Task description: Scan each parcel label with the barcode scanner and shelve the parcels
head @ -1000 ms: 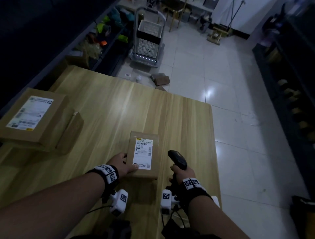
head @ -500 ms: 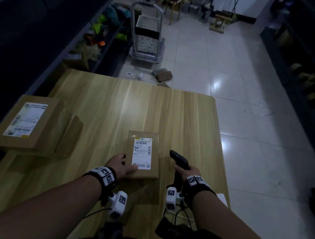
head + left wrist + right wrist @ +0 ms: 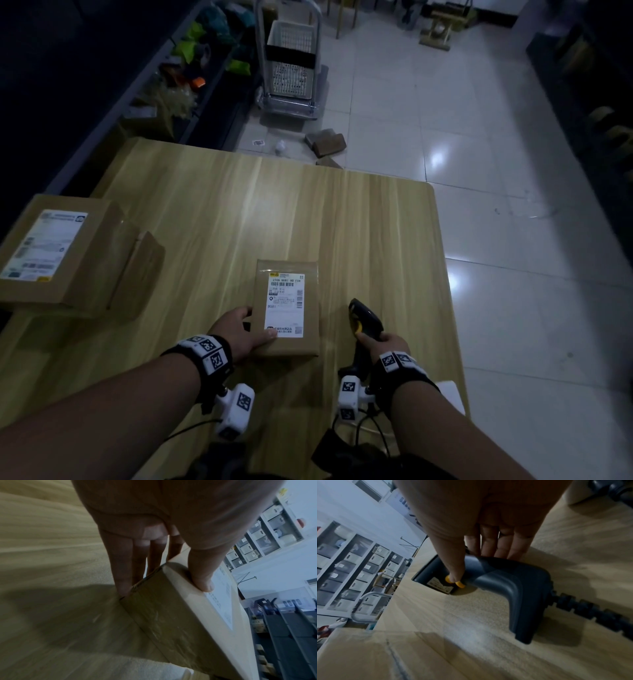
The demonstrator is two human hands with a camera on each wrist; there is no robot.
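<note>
A small brown parcel [image 3: 308,308] with a white label [image 3: 285,303] lies flat on the wooden table [image 3: 205,212]. My left hand [image 3: 254,327] grips its near left corner. In the left wrist view the thumb [image 3: 202,577] rests on top by the label and the fingers [image 3: 123,574] lie along the parcel's side [image 3: 171,615]. To the right, my right hand [image 3: 375,340] holds a black barcode scanner [image 3: 365,317] close over the table. In the right wrist view my thumb [image 3: 453,566] sits on the scanner's yellow trigger [image 3: 459,584].
A larger labelled carton [image 3: 58,253] sits at the table's left edge. Beyond the table a trolley with a white basket [image 3: 291,61] stands on the tiled floor, with loose parcels [image 3: 327,142] nearby. Dark shelving [image 3: 164,78] runs along the left and another rack [image 3: 599,102] along the right.
Both hands keep their hold and stay almost in place. The scanner has turned so its yellow trigger shows. The head view has dipped slightly.
</note>
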